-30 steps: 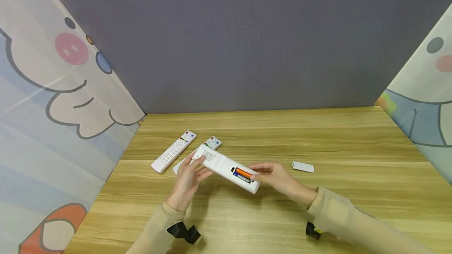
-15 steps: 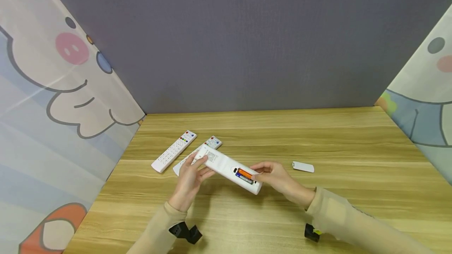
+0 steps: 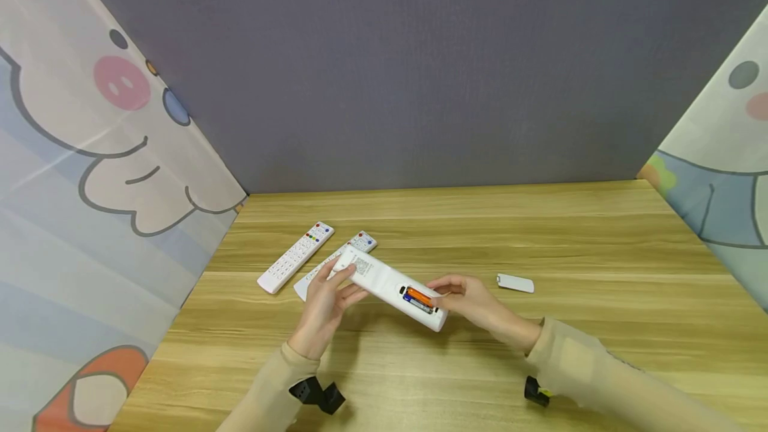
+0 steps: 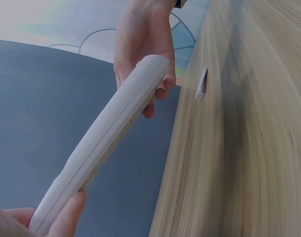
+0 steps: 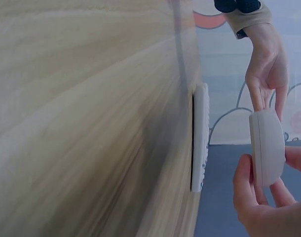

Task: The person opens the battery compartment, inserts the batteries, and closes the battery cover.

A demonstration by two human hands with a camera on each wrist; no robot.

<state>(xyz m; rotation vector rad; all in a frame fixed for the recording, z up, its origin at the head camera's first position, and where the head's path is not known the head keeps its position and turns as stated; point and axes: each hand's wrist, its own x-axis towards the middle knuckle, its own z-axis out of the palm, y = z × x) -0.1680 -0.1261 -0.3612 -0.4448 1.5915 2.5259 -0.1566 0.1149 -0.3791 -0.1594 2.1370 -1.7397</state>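
Observation:
A white remote control (image 3: 384, 285) is held above the table, its back turned up and its battery compartment uncovered. Inside the compartment lie an orange battery (image 3: 419, 297) and a blue-and-silver battery (image 3: 418, 305). My left hand (image 3: 321, 312) grips the end with the printed square code, thumb on the back and fingers beneath. At the compartment end, my right hand (image 3: 468, 300) holds the remote, its thumb at the orange battery's end and its fingers at the far side and below. In the left wrist view the remote's buttons face down.
The battery cover (image 3: 515, 283) lies on the wooden table (image 3: 600, 245) to the right. Two more white remotes rest at the left, one remote (image 3: 296, 258) fully visible, the other remote (image 3: 363, 241) partly covered by the held one. A grey panel (image 3: 432, 72) stands behind.
The held remote and both hands have shifted very slightly to the right. The right thumb stays at the orange battery's end. The cover and the other remotes have not moved.

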